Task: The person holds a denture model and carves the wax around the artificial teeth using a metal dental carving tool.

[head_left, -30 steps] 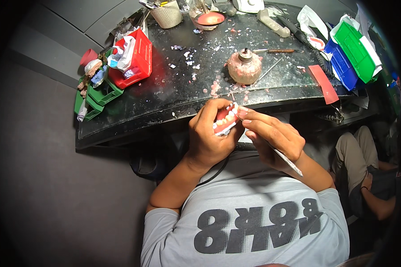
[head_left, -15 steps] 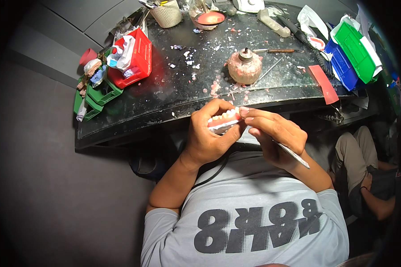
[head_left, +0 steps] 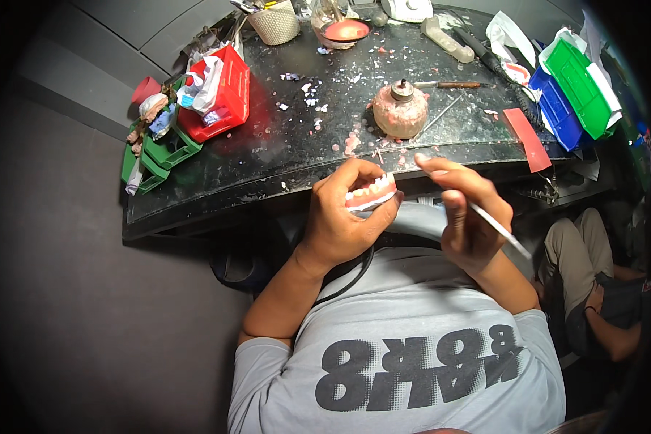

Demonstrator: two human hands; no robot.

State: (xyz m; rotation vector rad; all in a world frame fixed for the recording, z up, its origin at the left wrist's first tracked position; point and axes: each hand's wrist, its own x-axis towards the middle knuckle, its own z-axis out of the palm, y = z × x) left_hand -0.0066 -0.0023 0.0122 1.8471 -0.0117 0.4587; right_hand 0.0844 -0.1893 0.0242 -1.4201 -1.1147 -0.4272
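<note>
In front of the bench edge, my left hand [head_left: 338,213] is closed round a dental model [head_left: 370,195] with cream teeth set in pink wax on a white base. Its thumb presses along the lower side and the fingers curl over the top. To the right, apart from the model, my right hand [head_left: 479,213] grips a thin pale carving tool [head_left: 506,235]. The handle sticks out past the palm toward the lower right, while its working tip is hidden by the fingers. My right index finger points up and away from the model.
A wax-caked spirit lamp [head_left: 399,114] stands on the dark bench [head_left: 282,148], beside a wooden-handled knife [head_left: 459,84]. Pink wax sheet [head_left: 528,139] overhangs the right edge. Red [head_left: 231,94], green [head_left: 575,87] and blue bins [head_left: 555,108] flank the bench. Another person sits at right [head_left: 582,253].
My right hand has drawn away from the model to the right, carrying the carving tool. My left hand keeps hold of the model, now tilted slightly differently.
</note>
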